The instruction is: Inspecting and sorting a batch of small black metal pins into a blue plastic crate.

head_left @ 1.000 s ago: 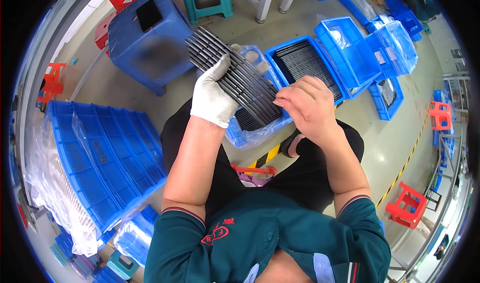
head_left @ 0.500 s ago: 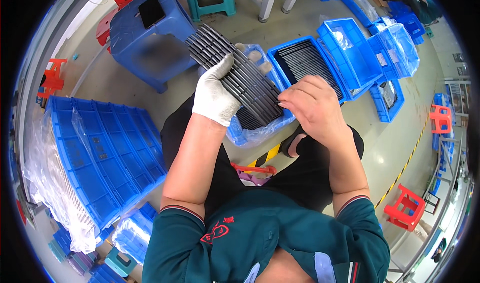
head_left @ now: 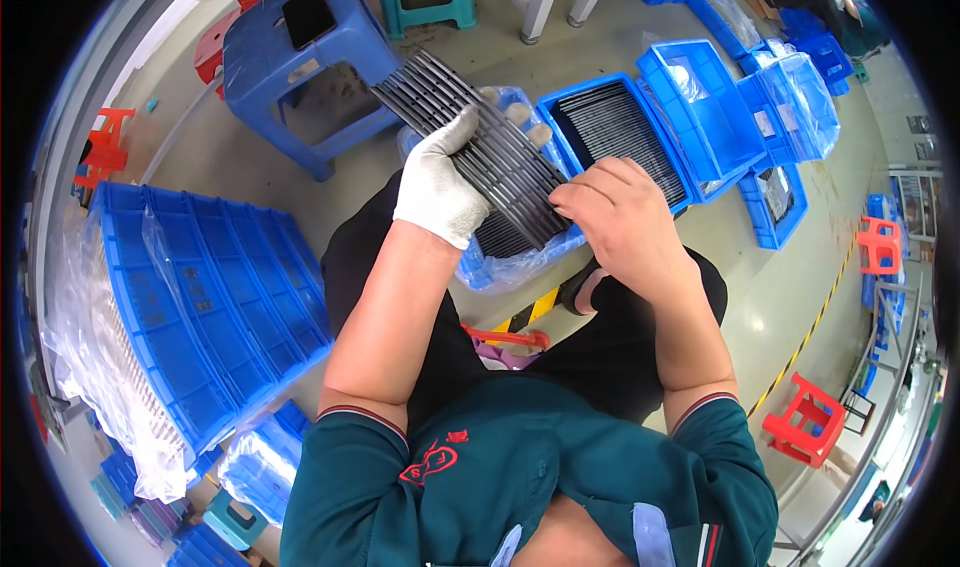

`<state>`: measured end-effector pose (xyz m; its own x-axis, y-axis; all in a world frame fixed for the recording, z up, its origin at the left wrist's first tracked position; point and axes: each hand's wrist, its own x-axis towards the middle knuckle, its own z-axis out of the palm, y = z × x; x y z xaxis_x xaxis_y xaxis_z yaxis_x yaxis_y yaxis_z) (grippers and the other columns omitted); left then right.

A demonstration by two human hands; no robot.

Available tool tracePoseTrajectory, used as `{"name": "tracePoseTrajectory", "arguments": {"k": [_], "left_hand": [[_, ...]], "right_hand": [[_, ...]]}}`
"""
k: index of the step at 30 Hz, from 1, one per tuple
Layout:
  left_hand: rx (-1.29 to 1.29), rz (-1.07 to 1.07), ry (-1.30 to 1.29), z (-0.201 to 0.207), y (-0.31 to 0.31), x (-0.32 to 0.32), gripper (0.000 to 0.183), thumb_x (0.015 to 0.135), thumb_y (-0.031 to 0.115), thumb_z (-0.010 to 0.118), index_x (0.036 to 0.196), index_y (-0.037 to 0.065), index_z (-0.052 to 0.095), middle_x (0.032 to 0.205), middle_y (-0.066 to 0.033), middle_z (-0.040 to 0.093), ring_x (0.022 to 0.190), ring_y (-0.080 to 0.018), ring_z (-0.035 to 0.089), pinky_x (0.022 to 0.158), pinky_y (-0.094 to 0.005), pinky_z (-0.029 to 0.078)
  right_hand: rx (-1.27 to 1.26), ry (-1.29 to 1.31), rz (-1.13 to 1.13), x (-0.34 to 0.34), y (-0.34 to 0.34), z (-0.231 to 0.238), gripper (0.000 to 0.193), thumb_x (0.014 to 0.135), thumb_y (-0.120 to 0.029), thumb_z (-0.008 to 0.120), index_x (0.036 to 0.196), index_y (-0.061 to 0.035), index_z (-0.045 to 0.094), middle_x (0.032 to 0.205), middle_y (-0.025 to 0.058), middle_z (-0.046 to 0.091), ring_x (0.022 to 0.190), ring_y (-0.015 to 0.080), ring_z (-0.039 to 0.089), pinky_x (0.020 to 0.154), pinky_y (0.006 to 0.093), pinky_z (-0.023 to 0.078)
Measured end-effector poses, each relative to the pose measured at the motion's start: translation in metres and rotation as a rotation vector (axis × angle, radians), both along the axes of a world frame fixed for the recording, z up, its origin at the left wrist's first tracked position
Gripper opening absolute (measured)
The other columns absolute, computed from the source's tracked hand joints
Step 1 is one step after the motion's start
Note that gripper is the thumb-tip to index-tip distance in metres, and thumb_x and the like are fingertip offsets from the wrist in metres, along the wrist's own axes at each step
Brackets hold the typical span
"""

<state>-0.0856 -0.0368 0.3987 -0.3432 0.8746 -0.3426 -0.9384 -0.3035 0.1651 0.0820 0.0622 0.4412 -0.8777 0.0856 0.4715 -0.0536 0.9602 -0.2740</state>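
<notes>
My left hand (head_left: 437, 187), in a white glove, grips a flat row of slim black rods (head_left: 478, 152), its thumb across the top. They slant from upper left to lower right. My bare right hand (head_left: 625, 217) is closed at the rods' lower right end, thumb and fingertips together; anything pinched there is hidden. Beneath the rods stands a blue bin lined with clear plastic (head_left: 505, 275), with more dark rods inside. To its right, another blue bin (head_left: 548, 107) holds many dark rods laid side by side.
Tall blue crates (head_left: 210, 307) stand at my left, partly wrapped in plastic. A blue stool (head_left: 250, 52) bears a dark flat device (head_left: 308, 17). More blue bins (head_left: 700, 107) are stacked at the right. A red stool (head_left: 805, 422) stands on the floor farther right.
My right fingertips have shifted slightly left and down along the rods' end. The left hand and rods have moved slightly right. The whole view has shifted a little.
</notes>
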Motion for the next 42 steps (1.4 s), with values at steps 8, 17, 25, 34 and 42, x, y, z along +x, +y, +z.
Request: {"name": "tracePoseTrajectory", "arguments": {"k": [8,17,25,34,42], "left_hand": [[0.063,0.007,0.007,0.0,-0.001,-0.004,0.029,0.1,0.019,0.033,0.114,0.0,0.05,0.107,-0.0244,0.058,0.108,-0.0468,0.055,0.09,-0.0593,0.049],[-0.019,0.077,0.036,0.015,-0.002,0.001,0.021,0.098,0.012,0.038,0.105,-0.001,0.054,0.1,-0.0187,0.06,0.099,-0.0338,0.062,0.091,-0.0534,0.053],[0.006,0.041,0.04,0.014,-0.003,-0.001,0.022,0.099,0.013,0.037,0.105,0.001,0.054,0.1,-0.019,0.061,0.097,-0.0343,0.063,0.089,-0.0518,0.054],[-0.022,0.025,0.053,0.014,-0.006,-0.001,0.023,0.099,0.014,0.038,0.109,0.0,0.053,0.104,-0.0206,0.061,0.1,-0.0365,0.062,0.089,-0.0524,0.053],[-0.017,0.037,0.067,0.012,-0.006,-0.002,0.024,0.099,0.015,0.038,0.11,0.0,0.053,0.107,-0.021,0.06,0.102,-0.0384,0.061,0.091,-0.0534,0.052]], "right_hand": [[-0.097,0.002,-0.082,0.002,0.003,0.003,0.013,0.071,-0.008,0.073,0.08,-0.0057,0.065,0.076,0.0062,0.063,0.069,0.0251,0.058,0.063,0.035,0.047],[-0.306,0.078,-0.122,0.001,0.001,0.001,0.009,0.073,-0.003,0.073,0.079,-0.0046,0.066,0.071,0.0046,0.062,0.066,0.0207,0.057,0.059,0.0306,0.044],[-0.244,0.083,-0.054,0.0,0.002,-0.001,0.01,0.072,-0.004,0.072,0.079,-0.0052,0.066,0.072,0.0046,0.063,0.066,0.022,0.057,0.059,0.032,0.044],[-0.145,0.024,-0.006,-0.003,0.0,0.002,0.01,0.07,-0.007,0.073,0.078,-0.0084,0.067,0.072,0.0032,0.063,0.069,0.0228,0.059,0.061,0.0344,0.046],[-0.245,0.118,-0.08,0.0,-0.001,0.006,0.01,0.072,-0.003,0.074,0.078,-0.0052,0.067,0.072,0.0036,0.063,0.066,0.0201,0.057,0.058,0.0299,0.044]]}}
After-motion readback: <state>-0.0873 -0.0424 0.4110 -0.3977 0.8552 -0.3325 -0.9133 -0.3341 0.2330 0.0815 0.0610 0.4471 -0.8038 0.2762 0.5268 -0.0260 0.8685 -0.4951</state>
